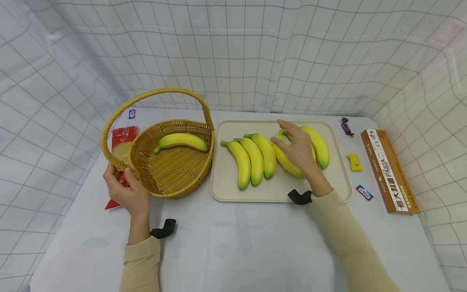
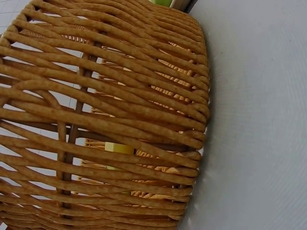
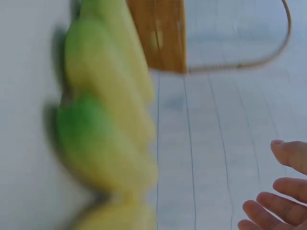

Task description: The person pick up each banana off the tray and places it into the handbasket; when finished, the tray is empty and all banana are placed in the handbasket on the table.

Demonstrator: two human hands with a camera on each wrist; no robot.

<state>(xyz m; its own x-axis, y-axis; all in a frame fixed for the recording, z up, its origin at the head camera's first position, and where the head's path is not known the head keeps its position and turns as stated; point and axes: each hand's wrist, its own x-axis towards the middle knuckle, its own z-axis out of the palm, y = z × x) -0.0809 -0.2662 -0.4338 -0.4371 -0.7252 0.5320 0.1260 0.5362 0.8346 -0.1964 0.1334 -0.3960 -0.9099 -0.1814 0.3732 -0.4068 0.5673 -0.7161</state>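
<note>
At the lower left of the wicker basket (image 1: 171,194), my left hand (image 1: 129,194) grips the rim where the arched handle (image 1: 153,92) joins it. One banana (image 1: 182,140) lies inside the basket, to the back. The basket's woven side (image 2: 105,110) fills much of the left wrist view. Over the right part of a beige tray (image 1: 226,194), my right hand (image 1: 297,150) hovers with fingers spread and holds nothing. A banana (image 1: 286,162) is partly hidden beneath it; another banana (image 1: 321,150) lies to its right. Left of the hand, three bananas (image 1: 255,160) lie side by side.
A red packet (image 1: 124,136) lies left of the basket, partly hidden, with a small wrapped sweet (image 1: 132,114) behind. Right of the tray are a purple sweet (image 1: 346,127), a yellow sweet (image 1: 354,162), a blue-and-red sweet (image 1: 365,192) and a long pasta box (image 1: 390,170).
</note>
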